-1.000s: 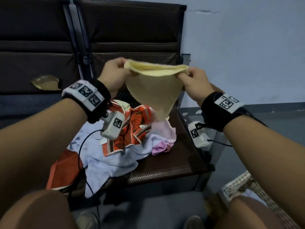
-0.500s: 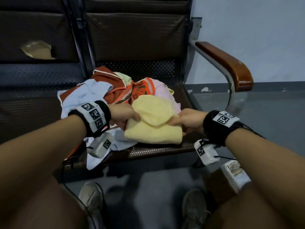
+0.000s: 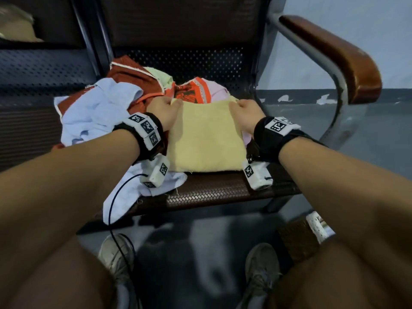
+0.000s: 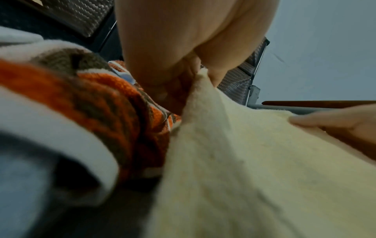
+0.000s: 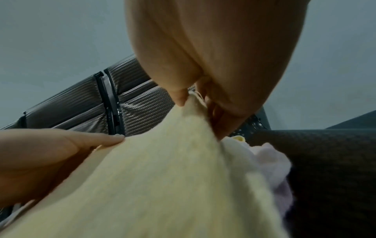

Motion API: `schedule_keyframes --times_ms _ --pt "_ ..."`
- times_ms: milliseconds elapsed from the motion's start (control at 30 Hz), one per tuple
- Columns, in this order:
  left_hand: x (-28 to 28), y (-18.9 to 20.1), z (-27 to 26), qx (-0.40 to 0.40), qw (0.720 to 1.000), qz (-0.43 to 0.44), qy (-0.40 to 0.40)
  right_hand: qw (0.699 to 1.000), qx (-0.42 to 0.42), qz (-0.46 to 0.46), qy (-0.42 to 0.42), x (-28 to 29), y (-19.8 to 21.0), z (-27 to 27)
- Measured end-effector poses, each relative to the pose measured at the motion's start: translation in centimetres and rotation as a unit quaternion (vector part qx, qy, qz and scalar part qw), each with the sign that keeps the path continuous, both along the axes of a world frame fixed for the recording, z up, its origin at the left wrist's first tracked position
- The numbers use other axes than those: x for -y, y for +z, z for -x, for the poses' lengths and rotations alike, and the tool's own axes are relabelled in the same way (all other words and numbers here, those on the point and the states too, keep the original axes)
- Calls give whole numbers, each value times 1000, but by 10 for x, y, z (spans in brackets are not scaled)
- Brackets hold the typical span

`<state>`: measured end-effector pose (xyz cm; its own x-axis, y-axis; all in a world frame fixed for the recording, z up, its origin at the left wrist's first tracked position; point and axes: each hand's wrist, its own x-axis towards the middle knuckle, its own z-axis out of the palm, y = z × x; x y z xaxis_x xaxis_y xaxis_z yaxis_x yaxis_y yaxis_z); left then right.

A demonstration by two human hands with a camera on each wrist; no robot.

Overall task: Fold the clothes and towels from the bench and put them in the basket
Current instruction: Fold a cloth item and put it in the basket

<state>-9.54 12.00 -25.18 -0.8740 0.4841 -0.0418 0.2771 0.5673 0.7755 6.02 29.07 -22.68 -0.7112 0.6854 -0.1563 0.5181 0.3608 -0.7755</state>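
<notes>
A yellow towel (image 3: 206,139) lies spread flat on the bench seat (image 3: 223,190), its far edge over the clothes pile. My left hand (image 3: 166,108) pinches the towel's far left corner, and my right hand (image 3: 244,109) pinches the far right corner. The left wrist view shows thumb and fingers closed on the yellow towel (image 4: 254,161) corner. In the right wrist view the fingers pinch the other corner of the yellow towel (image 5: 162,177). Behind lie an orange patterned cloth (image 3: 191,94), a light blue garment (image 3: 98,112) and a pink cloth (image 3: 217,91).
The bench's brown armrest (image 3: 341,56) curves up on the right. A woven basket (image 3: 298,239) sits on the floor at lower right, beside my knee. My shoes (image 3: 118,257) stand on the grey floor under the seat edge.
The towel was held up in the air, then lowered bunched onto the seat. Now it lies spread flat, with both hands moved to its far corners.
</notes>
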Motion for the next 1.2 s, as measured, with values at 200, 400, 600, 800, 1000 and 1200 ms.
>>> schedule_keyframes --times_ms 200,400,600,800,1000,1200 --pt "27 12 -13 -101 993 -45 -30 973 -29 -191 127 14 3 -33" --pt "69 -14 -59 -115 923 135 -341 886 101 -274 359 26 -25 -75" --pt "74 -30 -72 -173 927 144 -300 897 135 -269 323 25 -37 -84" --pt "72 -14 -73 -180 953 91 -224 917 52 -285 276 26 -13 -89" --pt "64 0 -70 -58 986 1 -155 977 -29 -102 187 14 2 -96" --pt "57 -11 -57 -25 998 24 -45 983 23 -15 180 14 -13 -84"
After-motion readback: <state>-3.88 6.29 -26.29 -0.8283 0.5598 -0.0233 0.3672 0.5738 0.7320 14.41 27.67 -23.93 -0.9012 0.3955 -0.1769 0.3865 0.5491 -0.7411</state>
